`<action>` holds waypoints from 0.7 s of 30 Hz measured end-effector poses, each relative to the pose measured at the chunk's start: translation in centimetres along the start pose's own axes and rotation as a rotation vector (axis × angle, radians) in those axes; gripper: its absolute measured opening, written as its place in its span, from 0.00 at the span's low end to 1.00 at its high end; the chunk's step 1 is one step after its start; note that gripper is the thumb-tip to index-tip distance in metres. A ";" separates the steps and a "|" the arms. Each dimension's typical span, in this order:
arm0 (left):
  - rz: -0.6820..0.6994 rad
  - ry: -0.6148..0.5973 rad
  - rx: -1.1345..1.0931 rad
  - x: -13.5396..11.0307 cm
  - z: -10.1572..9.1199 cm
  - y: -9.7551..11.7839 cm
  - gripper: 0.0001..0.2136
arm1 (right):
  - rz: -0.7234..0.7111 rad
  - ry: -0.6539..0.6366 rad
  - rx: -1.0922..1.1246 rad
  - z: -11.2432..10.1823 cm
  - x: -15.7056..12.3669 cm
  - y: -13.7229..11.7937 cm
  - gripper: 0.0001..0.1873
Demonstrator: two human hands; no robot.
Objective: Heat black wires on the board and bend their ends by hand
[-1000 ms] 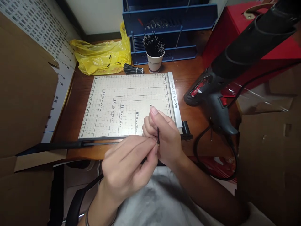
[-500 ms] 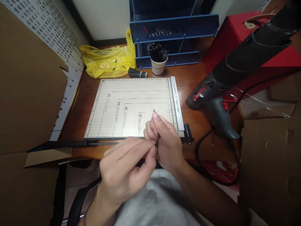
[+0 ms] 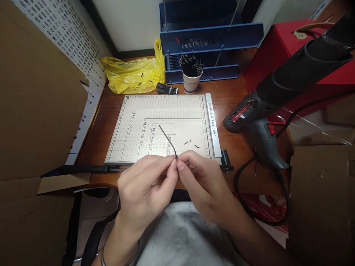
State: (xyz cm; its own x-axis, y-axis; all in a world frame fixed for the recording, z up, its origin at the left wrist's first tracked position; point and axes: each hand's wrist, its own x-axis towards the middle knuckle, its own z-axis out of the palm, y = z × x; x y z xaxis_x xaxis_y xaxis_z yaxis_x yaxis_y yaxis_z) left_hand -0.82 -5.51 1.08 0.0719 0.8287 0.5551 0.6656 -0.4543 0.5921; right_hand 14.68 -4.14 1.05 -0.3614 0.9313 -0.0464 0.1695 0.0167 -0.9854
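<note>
A thin black wire [image 3: 168,140] rises from between my fingertips and slants up to the left over the paper cutter's gridded board [image 3: 133,147]. My left hand [image 3: 145,184] is closed, with thumb and index finger pinching the wire's lower end. From the other side, my right hand [image 3: 206,186] pinches at the same spot, its thumb tip almost touching the left one. What lies inside the pinch is mostly hidden. Several short dark snippets [image 3: 197,146] rest on the board just beyond my right hand.
A paper cup [image 3: 191,83] packed with black wires stands behind the cutter, beside a tied wire bundle [image 3: 166,89] and a yellow plastic bag [image 3: 130,75]. To the right is a heat gun [image 3: 255,114] with its cord. Cardboard [image 3: 33,111] walls the left side.
My right hand has turned and moved down and right, from a closed grip to a fingertip pinch. The wire now shows at length, and the snippets on the board are uncovered. The view has shifted slightly.
</note>
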 end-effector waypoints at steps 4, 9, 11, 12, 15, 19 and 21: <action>-0.026 -0.045 0.002 0.1 0.2 -0.4 0.06 | 0.067 -0.011 0.026 -0.1 0.4 0.7 0.14; -0.050 -0.092 -0.024 0.0 0.5 -0.8 0.05 | 0.195 -0.013 0.191 0.0 0.4 1.4 0.15; -0.036 -0.129 -0.017 0.0 0.5 -0.9 0.05 | 0.223 -0.009 0.236 0.1 0.4 1.5 0.16; -0.025 -0.140 -0.011 0.0 0.4 -1.0 0.05 | 0.225 -0.008 0.248 0.1 0.4 1.6 0.16; -0.003 -0.131 0.015 0.0 0.2 -0.9 0.05 | 0.201 -0.004 0.263 0.4 0.2 1.5 0.15; -0.044 -0.097 0.035 0.0 0.0 -0.3 0.05 | 0.191 -0.001 0.285 0.6 0.0 1.1 0.15; -0.063 -0.090 0.043 -0.1 -0.2 -0.1 0.05 | 0.195 0.000 0.314 0.7 -0.1 1.0 0.16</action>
State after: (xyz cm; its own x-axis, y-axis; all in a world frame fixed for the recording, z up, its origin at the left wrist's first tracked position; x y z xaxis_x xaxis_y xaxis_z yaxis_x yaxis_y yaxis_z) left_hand -1.02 -5.57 1.09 0.0942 0.8822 0.4614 0.7019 -0.3875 0.5976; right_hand 14.25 -4.41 -0.04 -0.3502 0.9058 -0.2385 -0.0546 -0.2739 -0.9602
